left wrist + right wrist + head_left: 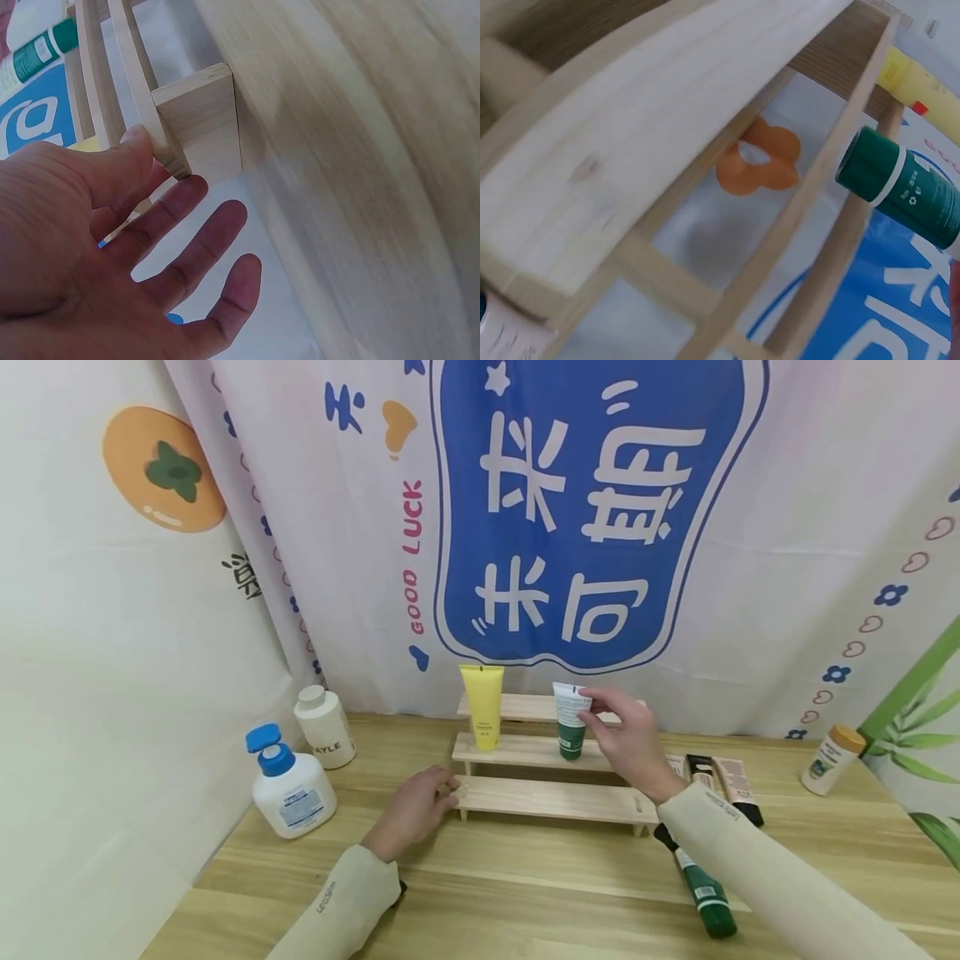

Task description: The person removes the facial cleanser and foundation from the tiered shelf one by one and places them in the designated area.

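Observation:
My right hand [630,739] pinches a white and green squeeze tube [572,727] near its top, holding it upright, cap down, at the middle step of a wooden tiered rack [555,797]. Its green cap [870,161] shows in the right wrist view; I cannot tell whether it touches the wood. On the same step, further left, stands a yellow tube [483,706]. At the left end of the lowest step is my left hand [412,810]. In the left wrist view its thumb and index finger grip the step's corner [169,146], the other fingers spread apart.
At left stand a white bottle with a blue pump [292,793] and a white capped bottle [326,727]. Right of the rack lie a green tube [705,893] and several other tubes [735,785], partly behind my right sleeve. An orange-capped bottle [832,760] stands further right, near plant leaves.

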A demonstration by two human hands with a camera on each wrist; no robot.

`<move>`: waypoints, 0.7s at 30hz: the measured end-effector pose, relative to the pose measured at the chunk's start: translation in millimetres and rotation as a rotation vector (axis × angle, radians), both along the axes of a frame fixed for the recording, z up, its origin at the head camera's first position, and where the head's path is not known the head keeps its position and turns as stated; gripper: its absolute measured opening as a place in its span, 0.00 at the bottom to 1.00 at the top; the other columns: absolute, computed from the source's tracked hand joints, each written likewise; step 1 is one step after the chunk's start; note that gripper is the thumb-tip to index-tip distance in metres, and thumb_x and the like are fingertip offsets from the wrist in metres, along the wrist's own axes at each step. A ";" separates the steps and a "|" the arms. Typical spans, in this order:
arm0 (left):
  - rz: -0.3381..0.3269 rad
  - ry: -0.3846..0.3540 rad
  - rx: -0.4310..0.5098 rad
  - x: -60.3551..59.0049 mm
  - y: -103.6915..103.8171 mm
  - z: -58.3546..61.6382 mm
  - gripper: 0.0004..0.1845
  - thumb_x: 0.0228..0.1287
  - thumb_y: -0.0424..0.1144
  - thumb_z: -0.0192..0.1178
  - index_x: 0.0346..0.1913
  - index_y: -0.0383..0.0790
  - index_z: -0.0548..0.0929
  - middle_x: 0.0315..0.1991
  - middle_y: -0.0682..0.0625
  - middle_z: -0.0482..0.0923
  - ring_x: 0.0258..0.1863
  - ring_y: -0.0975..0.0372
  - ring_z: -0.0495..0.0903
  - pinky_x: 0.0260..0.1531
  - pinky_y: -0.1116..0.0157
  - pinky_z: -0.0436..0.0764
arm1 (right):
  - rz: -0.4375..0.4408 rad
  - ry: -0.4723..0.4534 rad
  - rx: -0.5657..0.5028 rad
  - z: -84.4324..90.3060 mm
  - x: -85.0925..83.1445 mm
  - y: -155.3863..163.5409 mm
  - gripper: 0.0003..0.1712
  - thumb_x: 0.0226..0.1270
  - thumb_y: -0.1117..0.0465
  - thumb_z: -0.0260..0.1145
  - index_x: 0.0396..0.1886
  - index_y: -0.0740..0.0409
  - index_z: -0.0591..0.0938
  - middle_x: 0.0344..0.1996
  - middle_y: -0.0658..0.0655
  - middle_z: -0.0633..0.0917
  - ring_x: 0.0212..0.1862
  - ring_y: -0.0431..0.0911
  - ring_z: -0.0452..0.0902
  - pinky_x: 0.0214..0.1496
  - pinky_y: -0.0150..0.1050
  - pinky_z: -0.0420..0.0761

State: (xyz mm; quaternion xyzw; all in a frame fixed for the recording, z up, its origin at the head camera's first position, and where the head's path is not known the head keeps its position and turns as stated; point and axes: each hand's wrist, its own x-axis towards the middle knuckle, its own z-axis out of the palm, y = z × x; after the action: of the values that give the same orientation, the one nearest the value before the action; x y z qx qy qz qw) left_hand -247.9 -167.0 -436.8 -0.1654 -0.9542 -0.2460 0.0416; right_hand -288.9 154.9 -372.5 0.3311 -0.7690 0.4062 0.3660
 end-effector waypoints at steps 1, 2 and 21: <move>-0.004 0.002 0.002 0.3 -0.1 0.3 0.08 0.63 0.36 0.63 0.45 0.42 0.81 0.42 0.51 0.77 0.38 0.60 0.76 0.37 0.60 0.76 | -0.001 -0.003 0.003 1.3 3.6 3.3 0.23 0.52 0.76 0.71 0.49 0.61 0.80 0.43 0.54 0.83 0.38 0.45 0.80 0.42 0.34 0.79; -0.006 0.003 0.004 0.6 -0.1 0.6 0.08 0.63 0.36 0.63 0.45 0.42 0.81 0.42 0.51 0.77 0.37 0.60 0.76 0.37 0.60 0.76 | -0.001 -0.002 0.007 2.8 7.1 7.0 0.23 0.52 0.76 0.71 0.49 0.61 0.80 0.43 0.54 0.83 0.38 0.45 0.79 0.42 0.34 0.79; 0.003 0.008 0.015 1.4 0.0 -1.4 0.09 0.62 0.37 0.64 0.44 0.42 0.81 0.45 0.50 0.78 0.45 0.56 0.77 0.43 0.57 0.76 | -0.210 0.059 0.183 30.3 66.1 116.5 0.30 0.40 0.82 0.74 0.47 0.64 0.81 0.40 0.54 0.83 0.38 0.38 0.77 0.45 0.22 0.73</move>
State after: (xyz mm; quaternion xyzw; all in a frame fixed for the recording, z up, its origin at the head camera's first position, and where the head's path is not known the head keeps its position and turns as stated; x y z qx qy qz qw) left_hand -246.5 -167.0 -438.2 -0.1647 -0.9524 -0.2524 0.0470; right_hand -222.7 271.4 -342.2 0.2927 -0.8222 0.2838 0.3971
